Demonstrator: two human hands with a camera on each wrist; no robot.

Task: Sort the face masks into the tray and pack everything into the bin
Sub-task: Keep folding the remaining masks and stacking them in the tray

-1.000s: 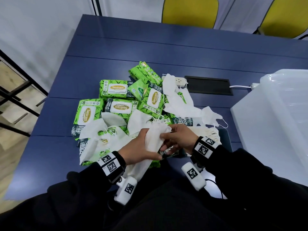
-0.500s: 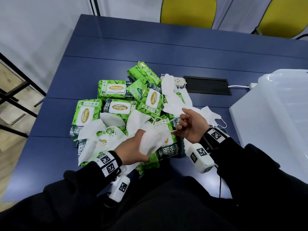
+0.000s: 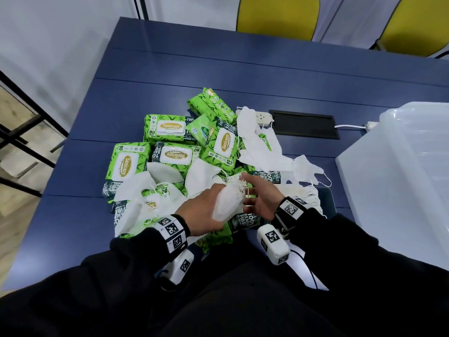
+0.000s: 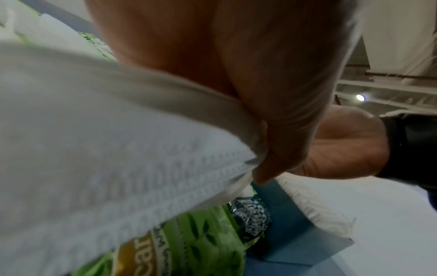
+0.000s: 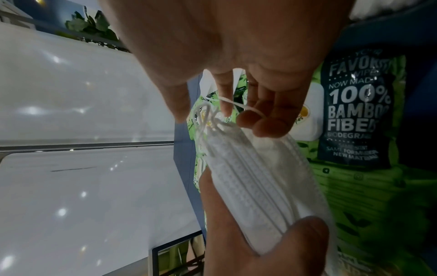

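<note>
My left hand [image 3: 206, 215] grips a stack of folded white face masks [image 3: 229, 203] just above the pile, thumb and fingers wrapped round its lower end [image 5: 255, 177]. My right hand [image 3: 257, 200] stands beside the stack's loop end with its fingers spread, and an ear loop [image 5: 238, 106] lies across them. Right of the hands a dark blue tray [image 3: 326, 200] holds a row of masks [image 3: 301, 193]. More loose masks [image 3: 257, 152] lie over the green wipe packs [image 3: 170, 128]. The translucent bin [image 3: 418, 142] stands at the right.
A white power strip [image 3: 261, 116] and a black cable hatch [image 3: 303, 127] lie behind the pile. Two yellow chairs [image 3: 277, 15] stand at the table's far side. The table's left edge drops to the floor. The bin's flat white lid [image 3: 379, 195] lies close to the tray.
My right hand left the stack, lifted curled toward the pile, then came back with spread fingers to the stack's loop end. My left hand has kept hold of the masks.
</note>
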